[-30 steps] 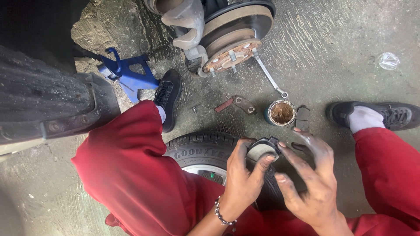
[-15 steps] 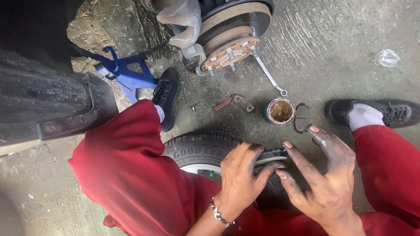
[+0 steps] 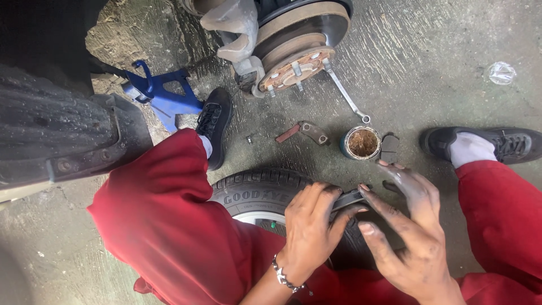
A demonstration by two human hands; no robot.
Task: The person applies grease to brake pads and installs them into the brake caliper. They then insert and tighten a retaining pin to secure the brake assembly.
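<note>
My left hand (image 3: 309,229), with a beaded bracelet at the wrist, is closed over a dark curved brake pad (image 3: 348,199) held above the tyre (image 3: 248,189) I sit on. My right hand (image 3: 409,226) is grimy, fingers spread, just right of the pad with a fingertip at the pad's end. Most of the pad is hidden under my left fingers.
On the concrete ahead lie a round tin of brown grease (image 3: 362,142), another brake pad (image 3: 389,148), a rusty metal clip (image 3: 305,132), a small bolt (image 3: 249,138) and a wrench (image 3: 345,97). Beyond are the brake disc and hub (image 3: 299,61), and a blue jack (image 3: 162,95) at left.
My right hand has come off the pad and spread its fingers. My left hand has closed further over the pad, hiding its face.
</note>
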